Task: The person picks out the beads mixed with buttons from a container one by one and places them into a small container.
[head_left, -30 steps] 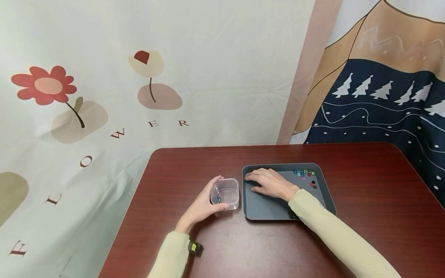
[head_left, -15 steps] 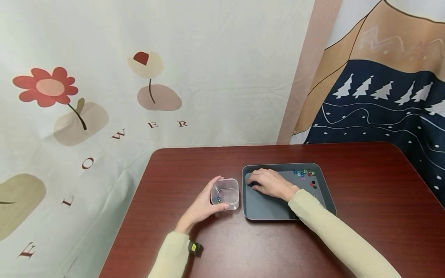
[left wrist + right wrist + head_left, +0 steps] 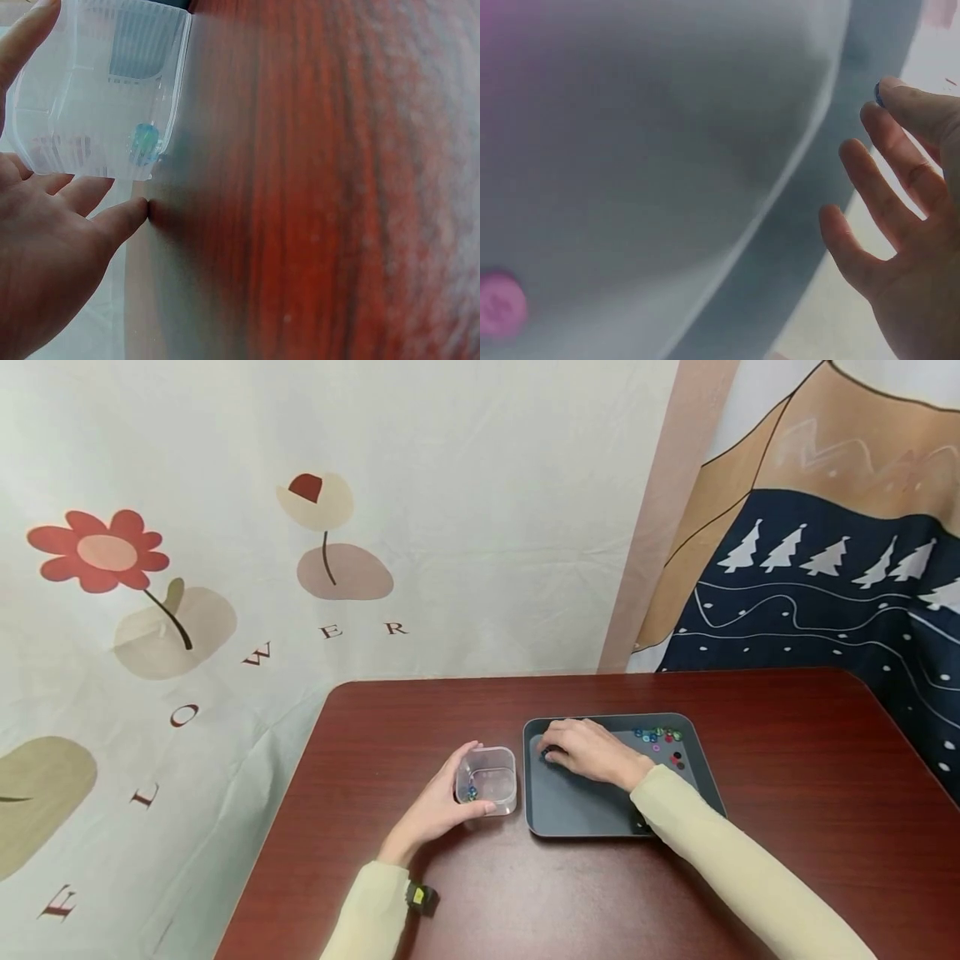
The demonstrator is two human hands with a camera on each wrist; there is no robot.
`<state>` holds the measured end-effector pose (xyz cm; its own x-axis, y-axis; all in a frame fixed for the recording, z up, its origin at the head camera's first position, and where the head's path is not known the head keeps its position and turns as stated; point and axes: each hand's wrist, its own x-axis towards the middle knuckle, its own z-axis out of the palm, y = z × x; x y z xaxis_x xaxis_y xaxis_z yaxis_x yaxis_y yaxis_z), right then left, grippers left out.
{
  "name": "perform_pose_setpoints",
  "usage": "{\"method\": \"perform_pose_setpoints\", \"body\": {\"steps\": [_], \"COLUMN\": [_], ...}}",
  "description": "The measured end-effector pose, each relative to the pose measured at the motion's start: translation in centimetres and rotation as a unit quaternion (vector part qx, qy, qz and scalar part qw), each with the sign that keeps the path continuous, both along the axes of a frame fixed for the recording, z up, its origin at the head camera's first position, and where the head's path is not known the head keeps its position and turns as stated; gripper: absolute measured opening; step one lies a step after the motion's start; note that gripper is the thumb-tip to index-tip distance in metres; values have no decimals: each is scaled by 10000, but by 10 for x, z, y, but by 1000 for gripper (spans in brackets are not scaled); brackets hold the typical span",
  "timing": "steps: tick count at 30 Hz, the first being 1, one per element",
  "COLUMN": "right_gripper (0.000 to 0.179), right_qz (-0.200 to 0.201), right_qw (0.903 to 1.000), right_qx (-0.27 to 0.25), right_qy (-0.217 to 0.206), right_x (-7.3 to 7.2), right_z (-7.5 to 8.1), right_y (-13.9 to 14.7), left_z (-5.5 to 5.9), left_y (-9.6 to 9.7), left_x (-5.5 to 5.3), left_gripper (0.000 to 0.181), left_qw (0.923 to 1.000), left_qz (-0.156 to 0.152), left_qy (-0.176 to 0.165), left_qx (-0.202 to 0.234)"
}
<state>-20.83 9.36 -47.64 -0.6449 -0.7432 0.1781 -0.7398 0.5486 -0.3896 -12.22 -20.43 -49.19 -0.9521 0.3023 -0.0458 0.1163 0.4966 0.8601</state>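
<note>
My left hand (image 3: 435, 814) grips a clear plastic box (image 3: 507, 785) from its left side, thumb at the near edge. A few small blue-green beads (image 3: 145, 141) lie inside it, near one wall. To the right is a dark grey tray (image 3: 585, 810). Over its far left part my right hand (image 3: 592, 752) pinches a small dark blue bead (image 3: 879, 94) between thumb and index finger; most of it is hidden by the fingertips. The other fingers are spread and slightly bent.
Several blue and green beads (image 3: 648, 737) lie in the tray's far right corner. Red and black pieces (image 3: 677, 760) and a pink button-like disc (image 3: 499, 306) lie nearer. The dark red table (image 3: 375, 760) meets a printed curtain (image 3: 480, 527) at the back.
My right hand has drawn its fingers together and moved slightly to the right and up over the tray. The left hand and the box stay where they were.
</note>
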Motion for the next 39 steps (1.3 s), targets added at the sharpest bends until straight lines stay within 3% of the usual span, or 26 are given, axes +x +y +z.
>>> {"method": "perform_pose_setpoints", "body": {"steps": [6,12,20,31,39], "right_gripper": [20,18,19,22,24], "right_qz": [-165,-151,-351,-552,-611], "right_qw": [9998,9985,9961,9852,9775], "right_qx": [-70,-487,-776,-1515,-1936], "right_qy": [44,206,242,586,572], "right_x": [3,6,18,38,50], "right_z": [15,26,41,45,40], "right_y": [7,14,18,11,-4], "left_z": [1,2,2,2,4], "left_y": [0,1,0,0,0], "left_x": [1,1,1,-1,2], "left_gripper": [102,103,102,102,102], "left_qw": [10000,10000,10000,10000,10000], "left_qz": [38,34,20,1,-21], "left_qy": [-17,-38,-29,-29,-62], "left_qx": [13,-6,21,70,70]}}
